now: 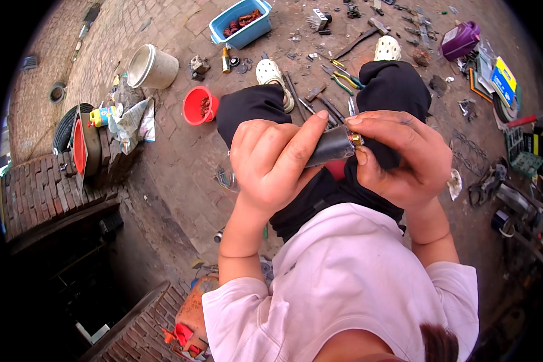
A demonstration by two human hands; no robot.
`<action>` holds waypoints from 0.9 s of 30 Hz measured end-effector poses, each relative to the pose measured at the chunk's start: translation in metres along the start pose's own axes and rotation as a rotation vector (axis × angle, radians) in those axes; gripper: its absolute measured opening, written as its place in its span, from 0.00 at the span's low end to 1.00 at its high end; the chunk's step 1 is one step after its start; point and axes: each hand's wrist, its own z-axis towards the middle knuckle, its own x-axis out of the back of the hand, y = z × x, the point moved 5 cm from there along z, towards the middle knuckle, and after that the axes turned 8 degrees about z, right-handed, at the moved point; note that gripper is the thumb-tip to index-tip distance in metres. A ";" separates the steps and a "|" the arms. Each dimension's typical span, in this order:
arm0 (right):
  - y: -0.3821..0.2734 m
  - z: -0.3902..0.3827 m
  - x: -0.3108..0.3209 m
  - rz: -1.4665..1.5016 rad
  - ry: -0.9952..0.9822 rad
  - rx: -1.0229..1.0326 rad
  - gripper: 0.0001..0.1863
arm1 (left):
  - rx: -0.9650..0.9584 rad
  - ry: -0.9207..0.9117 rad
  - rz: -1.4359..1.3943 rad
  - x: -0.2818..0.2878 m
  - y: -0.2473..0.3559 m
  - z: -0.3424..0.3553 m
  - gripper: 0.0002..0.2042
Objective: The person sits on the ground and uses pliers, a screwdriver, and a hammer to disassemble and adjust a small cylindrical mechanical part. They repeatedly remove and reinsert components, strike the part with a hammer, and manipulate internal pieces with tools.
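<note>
over dark trousers (247,111), left hand (271,160): is gripping black cylinder (330,146)
right hand (407,154): is pinching its brass-coloured end (357,139)
cylinder: could be slipping if hands are loosening

Bright, diffuse daylight washes over the left grip (268,160), casting soft shadows; the shirt (353,271) below it looks slightly washed out. Farther down-left I see the opening (72,271) sink into black, while brickwork (45,193) leftward curves near the view's rim.
</note>
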 end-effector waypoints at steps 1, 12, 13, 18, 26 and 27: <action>0.000 0.000 -0.001 -0.043 0.004 0.030 0.14 | -0.007 0.006 0.025 0.001 0.001 0.000 0.22; -0.006 -0.005 -0.006 -0.174 0.027 0.086 0.13 | -0.094 0.090 0.265 0.010 0.009 -0.002 0.20; -0.004 -0.005 -0.005 -0.131 0.026 0.054 0.13 | -0.098 0.087 0.284 0.011 0.010 -0.002 0.19; 0.002 -0.006 -0.005 0.112 0.034 -0.066 0.13 | -0.112 0.153 0.400 0.013 0.010 -0.004 0.15; -0.004 -0.009 -0.011 -0.038 0.004 0.025 0.12 | 0.024 -0.045 0.193 0.002 -0.003 0.009 0.13; -0.003 -0.008 -0.012 -0.031 0.002 0.030 0.12 | 0.020 -0.044 0.144 0.001 -0.004 0.009 0.13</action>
